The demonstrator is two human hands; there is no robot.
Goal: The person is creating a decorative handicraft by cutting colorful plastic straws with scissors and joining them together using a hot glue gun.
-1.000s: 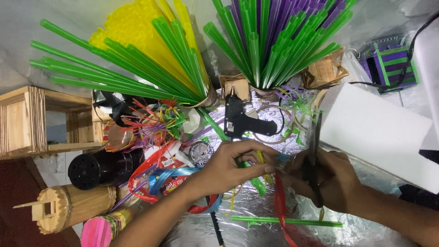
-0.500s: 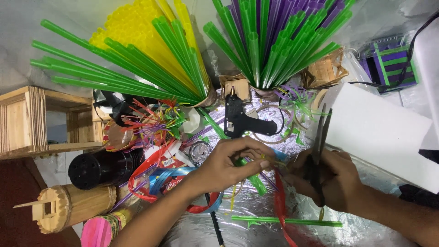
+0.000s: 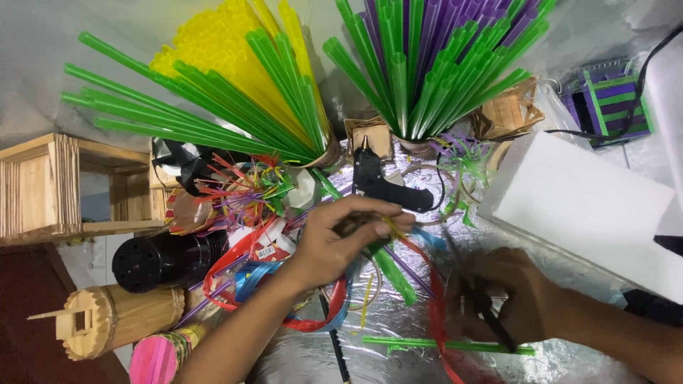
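Note:
My left hand [image 3: 340, 240] pinches a small bunch of thin plastic strips [image 3: 395, 227], yellow, red and blue, at its fingertips just below the black glue gun [image 3: 377, 188]. A long red strip [image 3: 432, 306] hangs from that bunch down across the foil. My right hand [image 3: 516, 295] is lower and to the right, closed around black scissors [image 3: 486, 311]; whether the blades are apart is hard to tell. The two hands are apart. A loose green straw [image 3: 448, 345] lies under my right hand.
Two holders of upright straws stand at the back: green and yellow [image 3: 235, 92], green and purple [image 3: 427, 64]. A white foam block [image 3: 583, 206] is at the right. A wooden box [image 3: 43, 185], black pot [image 3: 160, 259], bamboo cylinder [image 3: 114, 316] and ribbon scraps [image 3: 242, 195] crowd the left.
My left hand lifted up and left with the strips. My right hand dropped down and away with the scissors, whose blades no longer stick upward by the foam block.

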